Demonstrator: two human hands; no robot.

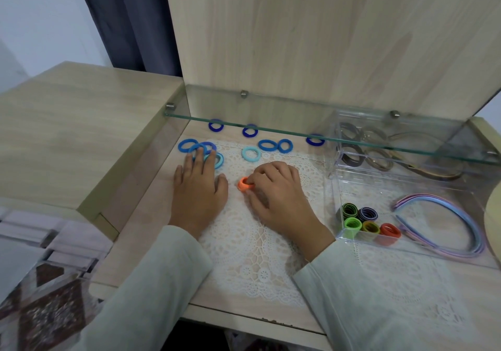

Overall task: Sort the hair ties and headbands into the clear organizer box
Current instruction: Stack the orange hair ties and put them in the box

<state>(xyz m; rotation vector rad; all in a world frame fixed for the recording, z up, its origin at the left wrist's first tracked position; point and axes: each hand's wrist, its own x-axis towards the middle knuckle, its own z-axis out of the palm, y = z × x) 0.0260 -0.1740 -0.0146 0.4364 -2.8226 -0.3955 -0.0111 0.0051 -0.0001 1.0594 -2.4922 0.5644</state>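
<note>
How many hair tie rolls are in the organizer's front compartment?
5, all in the clear organizer box: green-black roll and purple roll behind; bright green roll, olive roll, red roll in front. A dark edge left of the green-black one may hide a sixth.

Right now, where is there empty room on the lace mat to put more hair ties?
The lace mat is bare near the front edge, between the sleeves, and between the right hand and the clear box. It is crowded at the back, where blue hair ties lie by the left hand.
</note>
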